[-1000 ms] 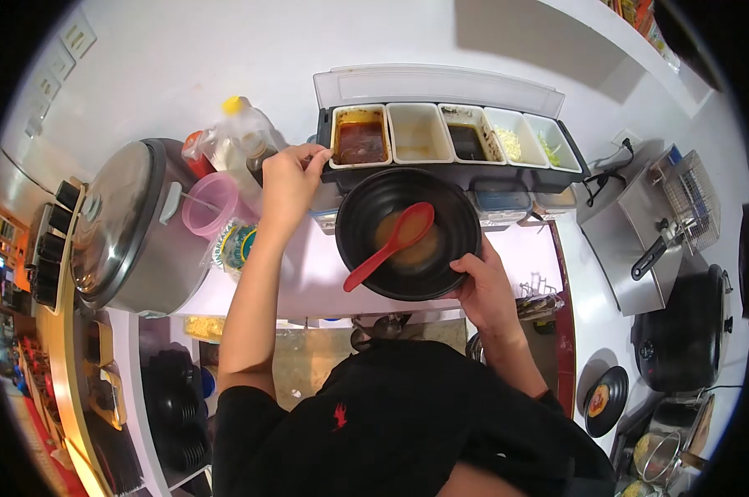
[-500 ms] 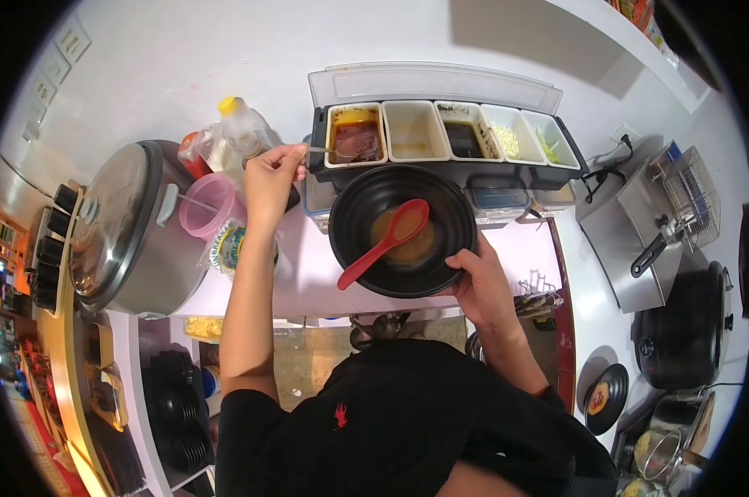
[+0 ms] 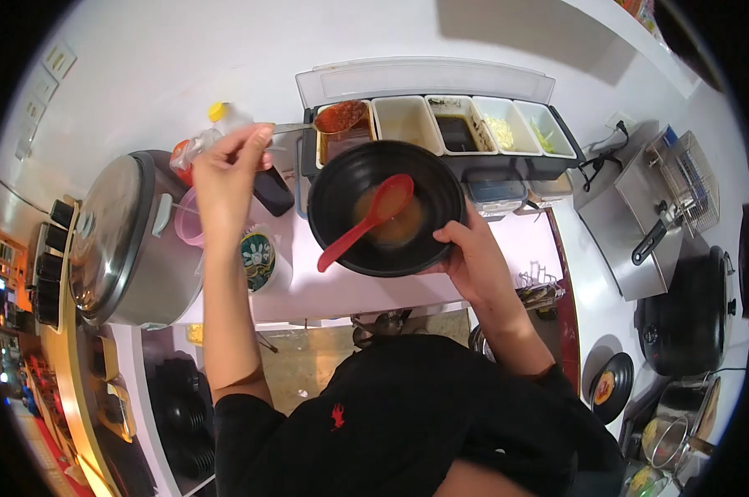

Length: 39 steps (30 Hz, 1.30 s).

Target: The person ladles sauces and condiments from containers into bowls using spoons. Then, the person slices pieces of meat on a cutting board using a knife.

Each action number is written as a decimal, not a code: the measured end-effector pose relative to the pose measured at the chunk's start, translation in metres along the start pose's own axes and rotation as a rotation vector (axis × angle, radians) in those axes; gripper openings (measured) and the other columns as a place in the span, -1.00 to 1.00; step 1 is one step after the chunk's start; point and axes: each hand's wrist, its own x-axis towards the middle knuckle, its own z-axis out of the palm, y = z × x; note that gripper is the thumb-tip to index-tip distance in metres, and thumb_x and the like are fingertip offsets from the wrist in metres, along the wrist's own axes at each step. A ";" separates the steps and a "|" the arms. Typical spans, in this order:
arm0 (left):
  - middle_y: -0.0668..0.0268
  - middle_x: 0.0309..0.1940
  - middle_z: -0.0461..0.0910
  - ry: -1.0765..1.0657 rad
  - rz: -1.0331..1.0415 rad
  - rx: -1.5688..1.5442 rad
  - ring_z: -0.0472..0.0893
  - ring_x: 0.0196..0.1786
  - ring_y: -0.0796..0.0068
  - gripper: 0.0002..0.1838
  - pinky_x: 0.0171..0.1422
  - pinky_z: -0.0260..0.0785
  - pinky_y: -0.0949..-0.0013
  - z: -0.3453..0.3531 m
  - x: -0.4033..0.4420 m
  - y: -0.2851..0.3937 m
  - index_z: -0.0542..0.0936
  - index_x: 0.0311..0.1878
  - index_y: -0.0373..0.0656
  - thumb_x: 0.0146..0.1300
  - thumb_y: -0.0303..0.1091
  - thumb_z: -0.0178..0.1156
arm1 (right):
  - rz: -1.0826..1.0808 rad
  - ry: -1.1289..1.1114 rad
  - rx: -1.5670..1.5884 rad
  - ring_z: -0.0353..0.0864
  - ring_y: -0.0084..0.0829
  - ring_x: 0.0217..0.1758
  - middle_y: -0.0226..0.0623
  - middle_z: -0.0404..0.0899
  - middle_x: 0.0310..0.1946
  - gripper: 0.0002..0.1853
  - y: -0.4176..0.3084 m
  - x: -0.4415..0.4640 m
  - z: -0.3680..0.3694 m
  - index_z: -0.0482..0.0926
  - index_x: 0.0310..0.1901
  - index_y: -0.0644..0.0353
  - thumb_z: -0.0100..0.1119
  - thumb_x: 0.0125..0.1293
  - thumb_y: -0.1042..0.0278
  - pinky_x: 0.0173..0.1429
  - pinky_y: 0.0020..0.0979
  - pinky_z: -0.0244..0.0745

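My left hand (image 3: 232, 161) pinches the handle of a metal spoon (image 3: 292, 127). Red chili sauce (image 3: 340, 117) heaps in the spoon's bowl, held above the leftmost tub (image 3: 321, 147) of the condiment box. With my right hand (image 3: 472, 261) I grip the right rim of a black bowl (image 3: 329, 178), thumb on the rim and fingers underneath. Inside the bowl lie a brownish liquid (image 3: 408, 225) and a red soup spoon (image 3: 373, 217), its handle resting over the near left rim. The bowl hangs in front of the condiment box (image 3: 495, 168), covering part of its near edge.
Other tubs hold dark sauce (image 3: 456, 132), chopped white bits (image 3: 500, 132) and green slices (image 3: 543, 139). A large rice cooker (image 3: 113, 236) and a pink jug (image 3: 189, 219) stand left. On the right are a fryer (image 3: 623, 224), a black pot (image 3: 681, 319) and a small black dish (image 3: 619, 406).
My left hand has lifted the metal spoon out of the leftmost tub, now loaded with red sauce. The bowl in my right hand has shifted slightly left and up in view.
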 end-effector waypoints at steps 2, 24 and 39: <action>0.43 -0.54 0.58 -0.035 0.027 0.065 0.49 -0.47 0.74 -0.79 -0.35 0.36 0.60 -0.009 -0.013 0.029 0.72 -0.15 -0.32 0.29 -0.34 0.31 | -0.006 -0.033 -0.001 0.74 -0.33 -0.23 -0.16 0.52 0.00 -0.37 -0.003 0.005 0.005 0.21 0.33 0.29 -0.06 0.14 0.62 -0.35 -0.27 0.80; 0.36 -0.43 0.61 0.062 0.219 0.166 0.55 -0.45 0.64 -0.83 -0.35 0.39 0.56 -0.015 -0.063 0.052 0.69 -0.14 -0.34 0.22 -0.49 0.35 | 0.005 -0.072 0.046 0.72 -0.31 -0.23 -0.19 0.53 -0.02 -0.40 -0.004 0.023 0.012 0.26 0.29 0.28 -0.04 0.13 0.62 -0.34 -0.19 0.80; 0.01 -0.48 0.67 0.007 0.076 0.810 0.65 -0.46 0.13 -0.68 -0.30 0.45 0.19 0.069 -0.024 0.016 0.73 -0.26 -0.27 0.29 -0.15 0.27 | -0.086 0.212 0.085 0.53 -0.53 -0.03 -0.31 0.48 0.10 -0.27 -0.032 -0.079 -0.084 0.19 0.43 0.21 -0.08 0.15 0.76 0.03 -0.46 0.51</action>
